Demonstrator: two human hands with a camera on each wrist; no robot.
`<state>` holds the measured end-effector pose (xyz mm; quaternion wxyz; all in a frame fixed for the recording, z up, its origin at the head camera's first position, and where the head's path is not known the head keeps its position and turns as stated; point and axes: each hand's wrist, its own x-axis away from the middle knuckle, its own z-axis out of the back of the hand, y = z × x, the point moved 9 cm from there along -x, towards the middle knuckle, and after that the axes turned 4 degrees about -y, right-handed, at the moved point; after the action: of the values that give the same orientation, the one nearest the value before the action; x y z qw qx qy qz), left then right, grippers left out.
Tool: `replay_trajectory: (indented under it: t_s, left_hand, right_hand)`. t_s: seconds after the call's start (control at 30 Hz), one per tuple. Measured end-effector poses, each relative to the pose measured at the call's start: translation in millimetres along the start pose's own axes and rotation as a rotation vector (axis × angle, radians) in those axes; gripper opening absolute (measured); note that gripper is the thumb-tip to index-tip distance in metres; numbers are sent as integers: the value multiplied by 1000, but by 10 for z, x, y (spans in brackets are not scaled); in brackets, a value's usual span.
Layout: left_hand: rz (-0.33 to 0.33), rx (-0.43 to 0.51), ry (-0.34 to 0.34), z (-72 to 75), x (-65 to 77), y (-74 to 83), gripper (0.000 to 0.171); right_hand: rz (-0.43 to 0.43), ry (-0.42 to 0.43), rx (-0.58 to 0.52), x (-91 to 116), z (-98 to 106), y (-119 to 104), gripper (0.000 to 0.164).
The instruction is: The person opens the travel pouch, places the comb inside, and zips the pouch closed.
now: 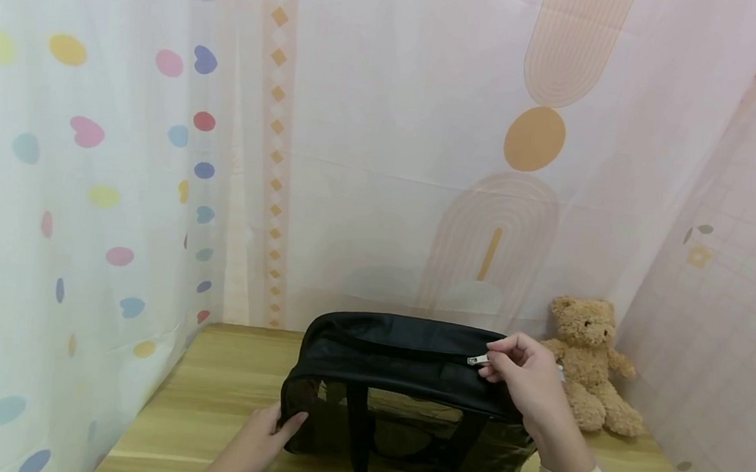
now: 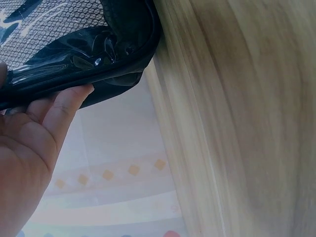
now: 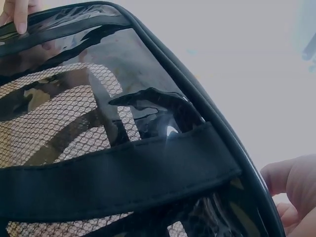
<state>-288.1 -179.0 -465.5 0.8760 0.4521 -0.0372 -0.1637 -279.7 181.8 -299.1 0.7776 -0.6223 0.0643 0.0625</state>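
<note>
The black bag (image 1: 408, 373) sits on the wooden tabletop (image 1: 230, 379) at the lower centre of the head view, its top face turned up, which leaves the zip within easy reach. At its left end the left hand (image 1: 257, 436) grips the edge, thumb on the front and fingers behind, seemingly to steady the bag against any tug on the zip. The right hand (image 1: 532, 382), toward the lower right, pinches the silver zip pull (image 1: 476, 360) between thumb and fingers, a hold that suits so small a tab; how far the zip stands open I cannot tell. The bag looks glossy and soft-walled, with dark piping, a clear front panel (image 3: 153, 69) creased with reflections, mesh (image 3: 59, 108) showing through it, and a broad stitched strap (image 3: 113, 182) that hangs down the front.
</note>
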Motion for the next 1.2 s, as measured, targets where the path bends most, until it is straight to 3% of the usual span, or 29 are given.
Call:
replay_trajectory:
  t_s: [0.27, 0.5, 0.83, 1.2]
  left_hand:
    - [5, 21, 0, 13, 6, 3, 54]
    - [33, 7, 15, 34, -4, -26, 45]
    - [53, 35, -3, 1, -22, -55, 60]
    - [55, 50, -19, -15, -24, -52, 59]
  right_hand:
    - [22, 0, 33, -23, -105, -71, 9]
    - [44, -20, 48, -62, -232, -129, 9]
    - [73, -29, 81, -36, -334, -203, 9]
    - [77, -34, 100, -64, -406, -204, 10]
